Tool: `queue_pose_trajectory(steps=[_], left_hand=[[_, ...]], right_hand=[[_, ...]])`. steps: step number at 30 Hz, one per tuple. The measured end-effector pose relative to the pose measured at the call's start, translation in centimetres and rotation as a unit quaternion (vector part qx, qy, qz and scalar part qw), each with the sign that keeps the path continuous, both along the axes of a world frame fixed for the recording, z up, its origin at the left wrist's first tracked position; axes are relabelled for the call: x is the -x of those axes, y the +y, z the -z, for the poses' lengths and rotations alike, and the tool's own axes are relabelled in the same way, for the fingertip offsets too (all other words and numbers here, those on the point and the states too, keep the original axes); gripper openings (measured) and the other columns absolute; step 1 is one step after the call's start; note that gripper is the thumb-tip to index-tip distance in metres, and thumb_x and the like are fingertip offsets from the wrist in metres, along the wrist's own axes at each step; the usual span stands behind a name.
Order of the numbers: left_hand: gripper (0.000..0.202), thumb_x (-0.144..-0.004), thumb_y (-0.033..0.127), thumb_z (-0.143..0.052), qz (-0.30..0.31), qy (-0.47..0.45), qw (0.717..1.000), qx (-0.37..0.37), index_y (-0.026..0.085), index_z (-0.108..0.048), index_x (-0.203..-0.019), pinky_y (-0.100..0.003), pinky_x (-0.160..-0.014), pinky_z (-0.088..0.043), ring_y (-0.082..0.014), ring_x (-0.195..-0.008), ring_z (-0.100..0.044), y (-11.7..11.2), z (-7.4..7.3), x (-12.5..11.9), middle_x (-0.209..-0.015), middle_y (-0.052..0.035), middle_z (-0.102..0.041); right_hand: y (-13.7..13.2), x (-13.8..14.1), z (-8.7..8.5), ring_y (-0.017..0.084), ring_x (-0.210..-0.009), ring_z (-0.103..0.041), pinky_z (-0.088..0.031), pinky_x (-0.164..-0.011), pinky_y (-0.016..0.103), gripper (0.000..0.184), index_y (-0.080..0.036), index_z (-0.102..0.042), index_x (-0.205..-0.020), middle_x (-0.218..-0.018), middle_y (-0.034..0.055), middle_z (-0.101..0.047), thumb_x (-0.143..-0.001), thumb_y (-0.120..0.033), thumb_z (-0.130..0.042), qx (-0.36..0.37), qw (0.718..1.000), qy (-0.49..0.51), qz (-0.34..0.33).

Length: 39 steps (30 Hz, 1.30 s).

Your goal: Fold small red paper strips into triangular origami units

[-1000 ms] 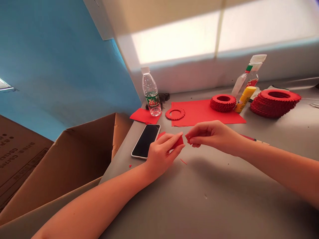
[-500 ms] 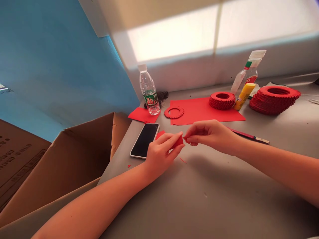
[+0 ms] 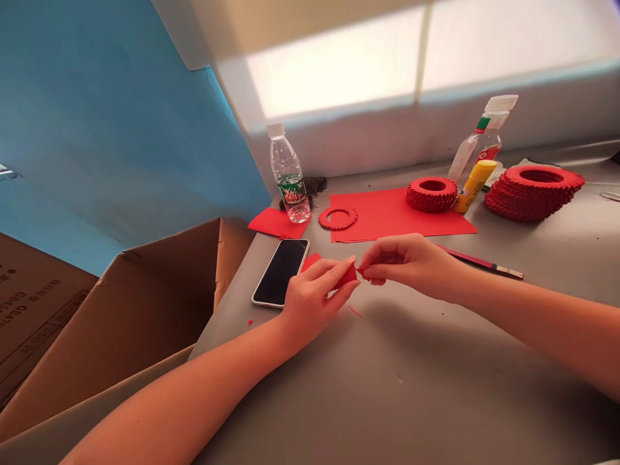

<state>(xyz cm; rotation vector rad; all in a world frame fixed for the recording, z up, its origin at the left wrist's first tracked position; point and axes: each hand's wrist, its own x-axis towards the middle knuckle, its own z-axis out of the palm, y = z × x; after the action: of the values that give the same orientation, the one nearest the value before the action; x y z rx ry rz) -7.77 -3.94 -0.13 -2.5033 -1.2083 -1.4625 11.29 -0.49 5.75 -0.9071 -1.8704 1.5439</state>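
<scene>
The left hand (image 3: 312, 303) pinches a small piece of red paper (image 3: 347, 276) between thumb and fingers, with the paper's end sticking out past the fingertips. The right hand (image 3: 411, 266) meets that end, its thumb and forefinger pressed together on the paper's thin tip, the other fingers curled. A black smartphone (image 3: 281, 272) lies just left of the left hand on the grey table (image 3: 411, 381), and a craft knife (image 3: 479, 261) lies just beyond the right hand.
</scene>
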Motion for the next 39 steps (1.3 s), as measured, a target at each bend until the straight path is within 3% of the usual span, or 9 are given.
queue_pose_trajectory(steps=[31,39], left_hand=[[0.031,-0.08,0.02,-0.057,-0.01,0.027,0.999,0.024,0.019,-0.058,-0.111,-0.019,-0.06,-0.045,-0.0073,-0.065,-0.055,0.02,0.32,-0.09,-0.086,-0.0027,-0.063],[0.03,-0.081,0.021,-0.056,0.001,0.038,0.999,0.016,0.019,-0.057,-0.111,-0.019,-0.061,-0.046,-0.0068,-0.064,-0.054,0.07,0.36,-0.06,-0.084,-0.0018,-0.062]], right_hand=[[-0.06,0.17,0.12,0.011,-0.065,-0.054,-0.045,-0.064,0.028,0.008,-0.017,-0.063,-0.075,-0.069,0.0002,-0.059,-0.072,-0.021,-0.056,0.008,0.998,-0.059,0.006],[0.51,0.34,0.89,0.012,-0.064,-0.054,-0.042,-0.058,0.025,0.01,-0.02,-0.054,-0.08,-0.065,-0.0018,-0.058,-0.071,-0.023,-0.057,-0.054,0.996,-0.073,0.005]])
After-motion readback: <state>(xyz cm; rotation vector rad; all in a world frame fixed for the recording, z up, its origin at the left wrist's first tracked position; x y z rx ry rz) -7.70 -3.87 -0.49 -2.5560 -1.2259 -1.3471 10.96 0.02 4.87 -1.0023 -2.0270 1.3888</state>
